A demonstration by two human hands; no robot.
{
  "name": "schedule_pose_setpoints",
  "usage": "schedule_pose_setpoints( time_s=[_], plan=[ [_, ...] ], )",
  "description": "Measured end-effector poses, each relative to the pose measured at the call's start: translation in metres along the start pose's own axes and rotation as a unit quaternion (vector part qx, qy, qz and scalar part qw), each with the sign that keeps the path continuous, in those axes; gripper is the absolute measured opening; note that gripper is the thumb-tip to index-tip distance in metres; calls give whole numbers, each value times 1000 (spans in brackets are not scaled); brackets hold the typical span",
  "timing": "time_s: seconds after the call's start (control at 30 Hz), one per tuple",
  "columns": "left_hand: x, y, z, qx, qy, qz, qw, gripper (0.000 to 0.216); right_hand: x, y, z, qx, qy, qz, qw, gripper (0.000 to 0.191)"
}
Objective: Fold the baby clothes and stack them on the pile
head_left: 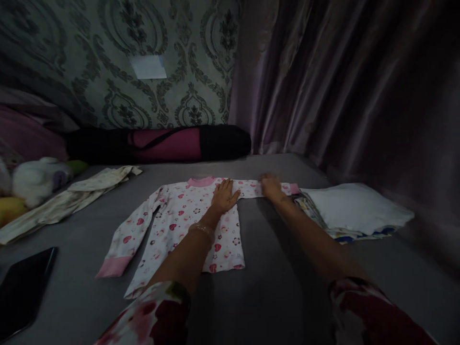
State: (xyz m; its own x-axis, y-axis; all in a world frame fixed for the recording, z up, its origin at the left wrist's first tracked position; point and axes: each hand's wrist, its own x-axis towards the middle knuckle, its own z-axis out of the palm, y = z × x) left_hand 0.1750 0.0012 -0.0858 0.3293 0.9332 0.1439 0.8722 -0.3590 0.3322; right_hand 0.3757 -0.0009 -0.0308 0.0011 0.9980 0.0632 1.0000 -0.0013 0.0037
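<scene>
A small white long-sleeved shirt [179, 215] with red hearts and pink cuffs lies spread flat on a grey bed surface [280, 287]. My left hand [224, 195] rests flat on the shirt's right shoulder, fingers stretched out. My right hand [271, 186] lies on the shirt's right sleeve, which stretches toward a pink cuff [293, 188]; that hand is blurred and its fingers do not show clearly.
A stack of folded clothes [354, 208] with a white piece on top sits at the right. A pale patterned garment [68, 199] lies at the left, beside soft toys [36, 179]. A dark tablet [23, 287] is at the near left. A black-and-pink roll [161, 143] lies against the wall.
</scene>
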Motion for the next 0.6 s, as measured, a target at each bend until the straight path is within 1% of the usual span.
schedule_pose_setpoints(
  time_s=[0.07,0.1,0.17,0.23,0.3,0.43,0.53,0.6],
  plan=[
    [-1,0,-1,7,-1,6,1000,60,-4,-34,14,30,-10,-68,997,43],
    [-1,1,-2,15,-5,9,1000,58,-5,-48,22,73,-24,-103,992,46],
    [-1,1,-2,35,-15,12,999,57,-7,-66,35,117,-45,-118,985,53],
    [0,2,-1,50,-18,9,999,57,-8,-69,44,132,-54,-104,984,58],
    [1,2,2,55,-12,4,998,58,-8,-60,47,126,-57,-83,987,60],
    [3,1,4,61,-11,5,998,65,-9,-25,42,99,-71,-24,992,61],
    [3,1,3,64,-29,5,997,66,-11,3,38,78,-78,57,992,60],
    [3,2,3,65,-40,-1,997,66,-13,20,37,51,-57,122,990,58]
  ],
)
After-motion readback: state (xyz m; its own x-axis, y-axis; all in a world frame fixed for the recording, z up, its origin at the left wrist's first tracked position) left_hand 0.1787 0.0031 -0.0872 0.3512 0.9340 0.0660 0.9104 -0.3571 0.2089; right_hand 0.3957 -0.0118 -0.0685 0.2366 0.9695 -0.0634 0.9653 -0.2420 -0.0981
